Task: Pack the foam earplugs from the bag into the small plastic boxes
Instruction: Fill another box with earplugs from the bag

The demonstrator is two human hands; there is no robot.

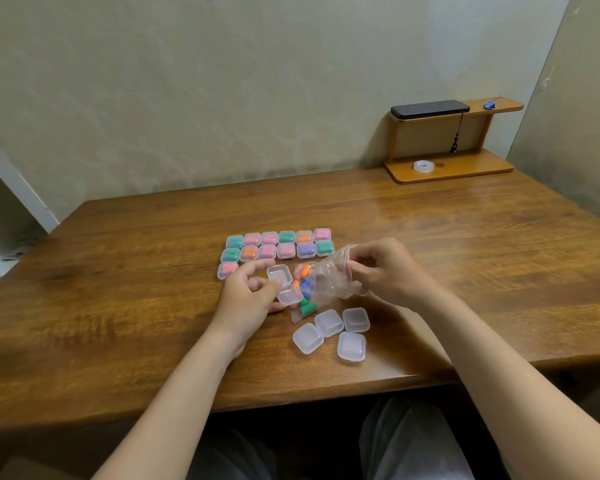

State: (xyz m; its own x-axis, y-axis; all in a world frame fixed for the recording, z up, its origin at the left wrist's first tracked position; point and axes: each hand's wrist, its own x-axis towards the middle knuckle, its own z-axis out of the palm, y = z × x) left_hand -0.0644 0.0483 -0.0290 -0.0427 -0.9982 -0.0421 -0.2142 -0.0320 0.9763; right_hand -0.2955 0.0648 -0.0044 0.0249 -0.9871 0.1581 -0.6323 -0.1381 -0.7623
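Fingers of left hand (248, 292) grip an open clear box (284, 285); right hand (383, 268) fingers pinch the mouth of the earplug bag (321, 289), lying between both hands on the desk (136, 306). Filled boxes (278, 245) beyond fingertips, empty boxes (331, 332) nearer wrists

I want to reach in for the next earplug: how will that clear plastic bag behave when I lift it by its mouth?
The clear plastic bag looks thin and crumpled where the right hand bunches it, so it will probably flop. The earplugs look light and loose, so they would likely slide to its low end. Its glossy film may feel slippery.
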